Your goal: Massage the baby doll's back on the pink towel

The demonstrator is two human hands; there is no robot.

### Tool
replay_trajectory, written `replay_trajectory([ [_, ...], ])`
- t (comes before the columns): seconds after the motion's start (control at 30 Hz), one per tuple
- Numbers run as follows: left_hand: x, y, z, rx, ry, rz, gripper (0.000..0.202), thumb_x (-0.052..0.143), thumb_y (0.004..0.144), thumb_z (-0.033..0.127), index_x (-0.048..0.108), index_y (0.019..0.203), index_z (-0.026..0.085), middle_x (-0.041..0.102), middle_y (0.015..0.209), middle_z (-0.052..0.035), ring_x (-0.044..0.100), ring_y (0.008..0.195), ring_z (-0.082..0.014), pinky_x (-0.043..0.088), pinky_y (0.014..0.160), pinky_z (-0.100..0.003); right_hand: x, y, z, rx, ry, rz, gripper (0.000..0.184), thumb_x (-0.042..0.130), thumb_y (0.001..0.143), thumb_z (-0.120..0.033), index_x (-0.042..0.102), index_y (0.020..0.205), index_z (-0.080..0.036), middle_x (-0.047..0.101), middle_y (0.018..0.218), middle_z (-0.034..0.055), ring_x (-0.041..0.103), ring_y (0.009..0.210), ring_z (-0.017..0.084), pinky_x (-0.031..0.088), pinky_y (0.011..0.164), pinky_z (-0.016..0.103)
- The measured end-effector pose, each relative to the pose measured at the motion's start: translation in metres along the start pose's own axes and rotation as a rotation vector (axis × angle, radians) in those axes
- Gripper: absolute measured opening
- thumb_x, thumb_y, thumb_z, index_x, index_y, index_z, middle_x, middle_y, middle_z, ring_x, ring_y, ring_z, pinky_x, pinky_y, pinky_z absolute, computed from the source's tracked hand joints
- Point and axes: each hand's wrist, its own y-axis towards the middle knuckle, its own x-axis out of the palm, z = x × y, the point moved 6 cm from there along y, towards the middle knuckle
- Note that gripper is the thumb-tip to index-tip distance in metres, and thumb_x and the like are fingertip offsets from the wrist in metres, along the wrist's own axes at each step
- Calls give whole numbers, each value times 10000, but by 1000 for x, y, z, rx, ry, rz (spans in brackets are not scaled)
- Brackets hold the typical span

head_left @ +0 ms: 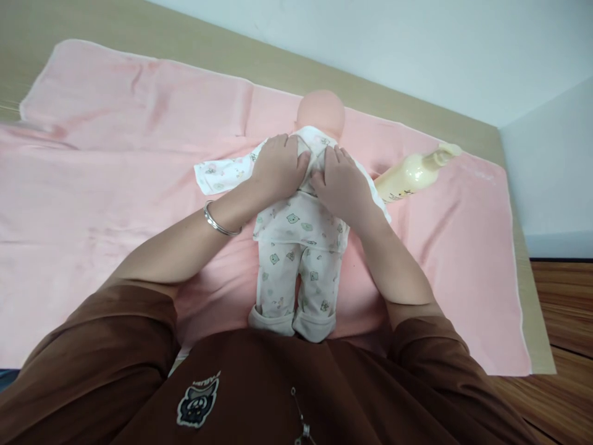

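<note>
A bald baby doll [320,111] lies stretched out with its feet towards me. It wears a white printed shirt [301,221] and matching trousers [278,275]. My left hand [278,165] is on the left side of the doll's upper body, fingers closed on the shirt cloth. Opposite it, my right hand [345,185] holds the shirt on the other side. Both thumbs point inwards, close together. Pale, unprinted folds of cloth show between them. One sleeve [222,176] spreads out to the left; the other is partly hidden under my right forearm. No facial features show on the head.
Under the doll a pink blanket [115,173] covers most of the wooden tabletop [407,102]. A cream pump bottle [412,172] lies tilted to the right, close to the right sleeve. Behind the table rises a pale wall [417,43]. Wooden flooring [565,309] shows at the lower right.
</note>
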Motion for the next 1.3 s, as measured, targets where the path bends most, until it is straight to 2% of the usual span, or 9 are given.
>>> replay_trajectory([
  [0.1, -7, -19, 12, 24, -15, 43, 511, 347, 1080, 325, 525, 1452, 22, 538, 1566, -272, 458, 1536, -403, 363, 1301, -539, -1, 14, 15, 47, 15, 40, 480, 338, 1073, -266, 574, 1384, 13, 639, 1468, 266, 570, 1456, 382, 443, 1257, 557],
  [0.2, -9, -30, 17, 47, -55, 124, 479, 406, 1067, 326, 529, 1463, 87, 528, 1595, -240, 437, 1561, -410, 353, 1310, -571, 3, 18, 21, 45, -1, 43, 463, 335, 1084, -283, 590, 1349, -3, 681, 1376, 250, 622, 1371, 372, 476, 1216, 538],
  [0.3, -4, -26, 13, 70, -52, 109, 456, 416, 1045, 274, 566, 1413, 51, 538, 1560, -284, 469, 1533, -423, 391, 1287, -572, 5, 10, 13, 5, -57, 58, 548, 329, 1085, -287, 489, 1489, 47, 574, 1534, 292, 533, 1478, 402, 424, 1263, 561],
  [0.4, 0, -10, 2, 100, -98, 120, 362, 413, 1018, 230, 632, 1281, 113, 656, 1385, -233, 583, 1405, -385, 470, 1223, -565, 8, -5, -1, -13, -83, 29, 645, 375, 1079, -308, 346, 1608, 60, 397, 1688, 314, 386, 1604, 440, 337, 1329, 607],
  [0.57, 8, 9, -15, 56, -124, 125, 348, 359, 1040, 273, 661, 1160, 147, 731, 1179, -200, 672, 1224, -367, 530, 1132, -552, 5, -12, -14, -7, -55, -34, 682, 441, 1065, -300, 313, 1633, 53, 320, 1735, 308, 299, 1657, 445, 275, 1376, 593],
  [0.73, 4, -8, -3, 65, -120, 102, 450, 403, 1074, 345, 545, 1417, 91, 590, 1488, -262, 491, 1511, -412, 348, 1309, -582, 8, 16, 15, 64, 40, 3, 520, 348, 1085, -263, 509, 1468, 49, 520, 1606, 282, 435, 1588, 374, 342, 1351, 517],
  [0.87, -3, -28, 16, 140, -91, -13, 509, 408, 1071, 279, 465, 1528, 61, 441, 1667, -235, 323, 1641, -397, 250, 1376, -581, 19, 32, 35, 94, 56, 70, 509, 312, 1100, -310, 531, 1417, 23, 573, 1536, 277, 510, 1512, 365, 364, 1316, 526],
  [1.13, -14, -16, 15, 156, -108, 11, 298, 383, 1034, 196, 673, 1058, 134, 672, 1243, -195, 625, 1266, -361, 514, 1172, -557, 11, 18, 20, 57, -50, 39, 571, 313, 1115, -330, 483, 1499, 57, 568, 1541, 280, 514, 1505, 382, 398, 1290, 515],
  [1.3, -1, 5, -6, 92, -126, 36, 303, 386, 1031, 240, 667, 1088, 142, 704, 1229, -210, 637, 1242, -384, 512, 1146, -586, 7, -5, -3, 23, -72, 37, 647, 377, 1084, -320, 364, 1604, 64, 423, 1685, 293, 388, 1615, 419, 322, 1353, 586],
])
